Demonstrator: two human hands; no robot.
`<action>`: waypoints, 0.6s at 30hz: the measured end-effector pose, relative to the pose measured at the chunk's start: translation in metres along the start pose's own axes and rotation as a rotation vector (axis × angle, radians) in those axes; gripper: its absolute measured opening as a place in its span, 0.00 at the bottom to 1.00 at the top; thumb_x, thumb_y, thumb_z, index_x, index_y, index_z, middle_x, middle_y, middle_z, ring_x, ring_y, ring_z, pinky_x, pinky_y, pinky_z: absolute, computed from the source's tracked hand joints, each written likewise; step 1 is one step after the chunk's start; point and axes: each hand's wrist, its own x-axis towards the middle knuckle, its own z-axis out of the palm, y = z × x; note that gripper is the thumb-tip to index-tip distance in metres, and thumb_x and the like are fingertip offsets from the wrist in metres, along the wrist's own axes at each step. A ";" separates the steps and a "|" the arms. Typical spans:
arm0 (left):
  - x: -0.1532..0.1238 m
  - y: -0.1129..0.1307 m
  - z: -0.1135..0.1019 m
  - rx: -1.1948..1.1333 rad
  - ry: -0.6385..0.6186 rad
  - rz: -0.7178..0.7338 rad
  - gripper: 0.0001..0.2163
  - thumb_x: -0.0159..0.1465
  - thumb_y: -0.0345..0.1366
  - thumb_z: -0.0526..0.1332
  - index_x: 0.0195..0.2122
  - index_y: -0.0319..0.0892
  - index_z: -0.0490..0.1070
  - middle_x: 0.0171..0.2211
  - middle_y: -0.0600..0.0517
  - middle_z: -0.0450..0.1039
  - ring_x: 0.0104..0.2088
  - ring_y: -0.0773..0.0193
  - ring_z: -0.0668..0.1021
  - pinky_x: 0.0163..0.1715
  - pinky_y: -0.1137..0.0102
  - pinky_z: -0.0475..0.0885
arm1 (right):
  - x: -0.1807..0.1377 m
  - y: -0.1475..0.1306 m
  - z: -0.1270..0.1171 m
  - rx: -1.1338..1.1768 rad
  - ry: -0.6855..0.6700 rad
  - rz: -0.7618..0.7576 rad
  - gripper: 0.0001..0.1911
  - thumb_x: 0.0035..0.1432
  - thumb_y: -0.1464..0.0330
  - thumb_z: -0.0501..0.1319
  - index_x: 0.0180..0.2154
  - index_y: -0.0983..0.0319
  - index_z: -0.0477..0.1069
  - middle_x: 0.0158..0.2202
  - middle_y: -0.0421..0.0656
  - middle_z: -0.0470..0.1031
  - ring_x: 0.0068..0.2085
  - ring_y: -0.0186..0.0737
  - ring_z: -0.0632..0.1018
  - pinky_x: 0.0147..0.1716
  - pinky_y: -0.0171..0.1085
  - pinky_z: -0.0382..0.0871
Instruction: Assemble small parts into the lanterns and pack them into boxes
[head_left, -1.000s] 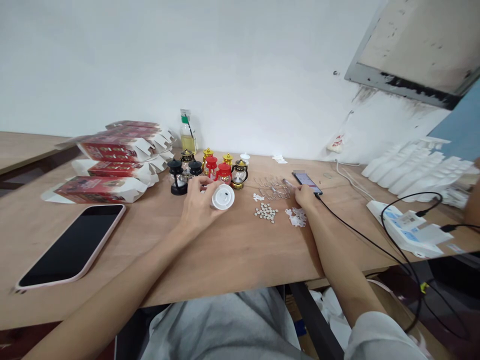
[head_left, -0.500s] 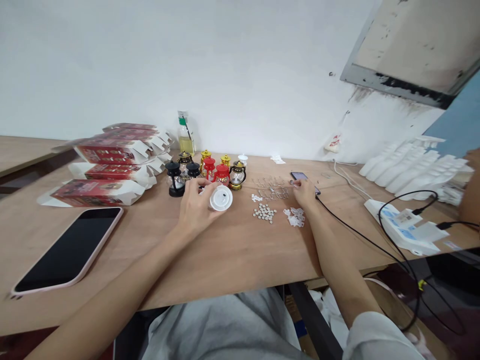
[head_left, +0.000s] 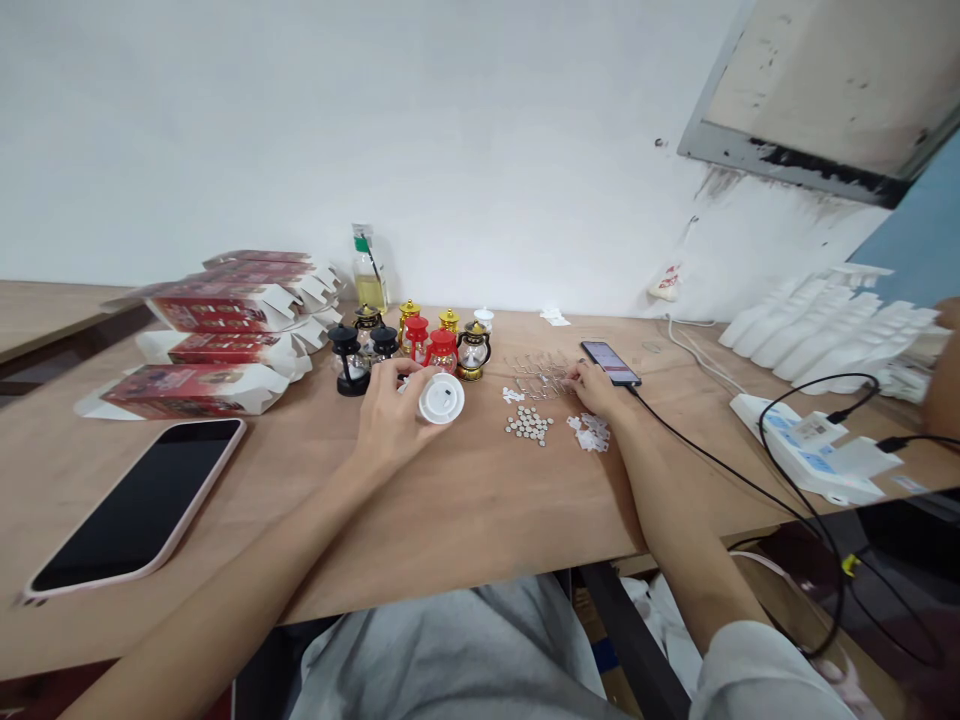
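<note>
My left hand [head_left: 390,408] is wrapped around a small white lantern, tipped so that its round white base [head_left: 441,398] faces me. My right hand [head_left: 594,388] is low over the table, fingertips together at the right end of a spread of thin bent wire pieces [head_left: 541,380]; whether a wire is between them is too small to see. Several silver button cells [head_left: 529,426] lie in front of the wires, beside a heap of small translucent plastic pieces [head_left: 590,432]. Miniature lanterns, among them a black lantern [head_left: 347,358] and a red lantern [head_left: 442,350], stand behind my left hand.
A phone [head_left: 611,363] with a lit screen and a cable lies past my right hand. Red boxes [head_left: 195,388] are stacked at left, behind a dark-screened phone [head_left: 142,505]. A bottle [head_left: 369,275] stands by the wall; a white power strip [head_left: 806,450] sits at right.
My right hand has moved left and slightly down, off the lit phone to the edge of the wire pieces. My left hand keeps the white lantern in nearly the same place.
</note>
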 end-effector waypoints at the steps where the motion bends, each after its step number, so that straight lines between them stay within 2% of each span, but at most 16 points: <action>1: 0.000 0.000 0.000 0.001 0.001 -0.002 0.19 0.55 0.40 0.64 0.48 0.43 0.69 0.43 0.44 0.63 0.45 0.52 0.70 0.38 0.62 0.70 | 0.001 0.000 0.000 -0.001 0.019 0.011 0.06 0.59 0.69 0.56 0.33 0.62 0.71 0.36 0.47 0.72 0.40 0.44 0.70 0.40 0.39 0.61; 6: 0.000 -0.001 0.001 -0.001 0.004 0.004 0.19 0.55 0.40 0.64 0.48 0.44 0.69 0.43 0.44 0.63 0.45 0.51 0.70 0.38 0.62 0.70 | 0.006 0.002 -0.002 -0.008 0.118 0.081 0.09 0.61 0.68 0.53 0.35 0.64 0.69 0.42 0.53 0.72 0.43 0.50 0.68 0.43 0.43 0.59; 10: 0.000 0.000 0.001 0.015 0.012 0.017 0.19 0.55 0.40 0.64 0.48 0.42 0.69 0.43 0.43 0.63 0.44 0.52 0.70 0.39 0.62 0.70 | 0.006 0.002 -0.005 0.009 0.167 0.123 0.09 0.62 0.66 0.51 0.36 0.64 0.68 0.40 0.53 0.73 0.44 0.51 0.68 0.43 0.45 0.59; 18: 0.000 0.000 0.001 0.014 -0.005 0.014 0.19 0.55 0.41 0.64 0.48 0.42 0.69 0.43 0.43 0.63 0.44 0.52 0.70 0.39 0.62 0.71 | 0.004 -0.001 -0.006 0.090 0.096 0.066 0.11 0.61 0.67 0.51 0.36 0.62 0.70 0.40 0.50 0.75 0.43 0.47 0.71 0.43 0.41 0.62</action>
